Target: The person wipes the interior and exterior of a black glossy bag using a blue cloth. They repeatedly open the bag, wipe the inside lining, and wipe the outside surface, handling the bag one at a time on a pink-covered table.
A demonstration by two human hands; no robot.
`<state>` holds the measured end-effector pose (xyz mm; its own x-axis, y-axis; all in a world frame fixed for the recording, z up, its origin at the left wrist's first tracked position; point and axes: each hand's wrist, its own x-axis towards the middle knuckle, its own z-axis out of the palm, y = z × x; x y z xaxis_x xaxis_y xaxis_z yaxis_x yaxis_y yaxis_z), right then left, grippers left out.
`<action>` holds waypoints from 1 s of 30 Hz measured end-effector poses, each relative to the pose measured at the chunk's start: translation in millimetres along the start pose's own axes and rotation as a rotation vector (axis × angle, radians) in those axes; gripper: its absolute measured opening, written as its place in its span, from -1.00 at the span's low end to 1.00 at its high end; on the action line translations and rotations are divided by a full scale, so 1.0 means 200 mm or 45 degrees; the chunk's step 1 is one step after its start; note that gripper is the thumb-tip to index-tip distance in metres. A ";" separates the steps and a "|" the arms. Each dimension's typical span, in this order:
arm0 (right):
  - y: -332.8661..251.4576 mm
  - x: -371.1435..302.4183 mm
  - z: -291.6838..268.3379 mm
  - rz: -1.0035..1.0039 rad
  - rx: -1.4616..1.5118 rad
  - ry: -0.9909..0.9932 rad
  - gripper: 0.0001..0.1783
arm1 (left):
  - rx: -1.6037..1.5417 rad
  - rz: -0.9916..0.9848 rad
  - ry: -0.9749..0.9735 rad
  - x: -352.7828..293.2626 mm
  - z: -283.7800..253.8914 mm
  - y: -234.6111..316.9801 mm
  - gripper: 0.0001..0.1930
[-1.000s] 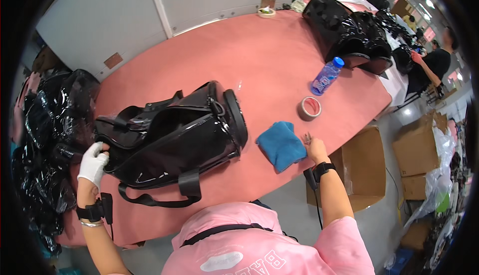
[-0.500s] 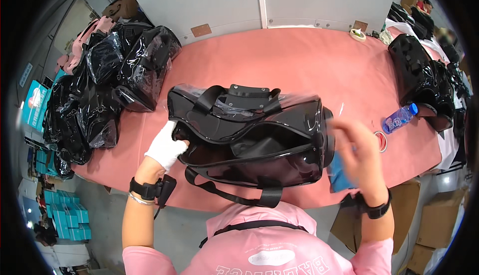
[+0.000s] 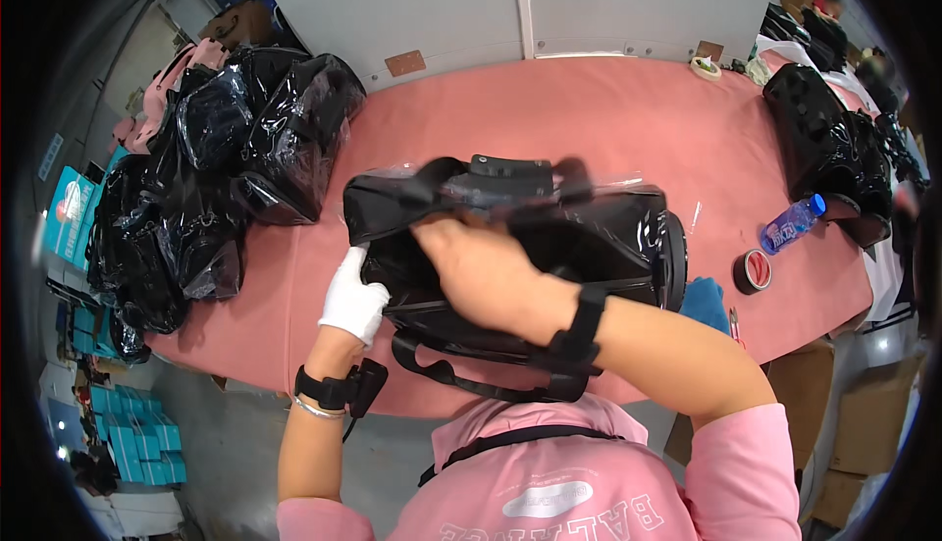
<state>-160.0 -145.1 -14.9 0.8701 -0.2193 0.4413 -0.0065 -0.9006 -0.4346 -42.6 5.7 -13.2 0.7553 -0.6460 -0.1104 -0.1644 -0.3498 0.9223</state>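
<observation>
A glossy black duffel bag [image 3: 628,237] lies in front of me with its top opening spread wide and its handles loose. My left hand [image 3: 355,296], in a white glove, grips the left end of the bag at the rim of the opening. My bare right hand [image 3: 491,271] reaches across the opening toward its far left part. Its fingertips are blurred and partly hidden, so I cannot make out what they touch. One black strap [image 3: 471,381] hangs along the near side of the bag.
Black bags in clear plastic [image 3: 285,139] are piled at the left. More black bags [image 3: 814,129] stand at the right. Near them are a blue-capped bottle [image 3: 793,225], a tape roll [image 3: 754,271], a blue cloth [image 3: 705,303] and small scissors [image 3: 734,323].
My right hand has swung left from beside the bag's right end to over its opening. The bag has shifted slightly right in view. The tape roll and scissors now show more fully.
</observation>
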 end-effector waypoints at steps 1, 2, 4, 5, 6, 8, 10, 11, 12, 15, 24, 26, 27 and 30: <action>0.02 0.04 -0.04 -0.102 0.081 0.057 -0.54 | 0.090 0.007 0.043 -0.03 -0.03 -0.01 -0.31; 0.05 0.08 -0.10 -0.183 0.143 0.123 -0.55 | 0.175 0.026 0.059 -0.04 -0.03 -0.01 -0.32; 0.01 0.11 -0.06 0.198 0.220 -0.455 -0.57 | 0.267 -0.046 0.026 -0.06 -0.05 -0.02 -0.34; 0.04 0.08 0.05 0.060 0.067 -0.623 -0.60 | 0.231 -0.065 -0.017 -0.05 -0.02 0.00 -0.34; 0.12 0.03 0.11 0.100 0.171 -0.548 -0.62 | 0.196 -0.086 -0.057 -0.04 0.00 0.01 -0.34; 0.12 0.04 0.13 0.129 0.417 -0.413 -0.59 | 0.117 -0.077 -0.049 -0.05 -0.03 -0.01 -0.34; 0.09 0.11 0.11 0.189 0.390 -0.793 -0.60 | 0.199 -0.127 -0.024 -0.05 -0.06 0.02 -0.35; 0.05 0.12 0.05 0.196 0.425 -0.842 -0.62 | 0.195 -0.113 -0.020 -0.06 -0.05 0.05 -0.38; 0.05 0.12 0.10 0.204 0.443 -0.869 -0.62 | 0.190 -0.110 -0.009 -0.07 -0.06 0.06 -0.39; 0.11 0.11 0.25 0.279 0.452 -0.914 -0.64 | 0.158 -0.044 -0.034 -0.04 -0.03 0.08 -0.42; 0.10 0.21 0.27 0.827 0.773 -1.060 -0.64 | 0.049 -0.080 -0.065 0.02 -0.03 0.06 -0.42; 0.07 0.20 0.10 0.684 0.809 -0.967 -0.63 | 0.078 -0.056 -0.002 0.01 -0.03 0.05 -0.41; 0.07 0.21 0.08 0.575 0.703 -1.038 -0.63 | 0.092 -0.043 0.021 0.01 -0.03 0.04 -0.40; 0.08 0.21 0.06 0.421 0.553 -1.121 -0.60 | -0.026 -0.144 0.020 0.03 -0.01 0.06 -0.37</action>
<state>-117.8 -164.4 -11.6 0.9104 0.0788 -0.4061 -0.2843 -0.5940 -0.7526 -39.4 -2.1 -1.4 0.7782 -0.5924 -0.2085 -0.0649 -0.4061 0.9115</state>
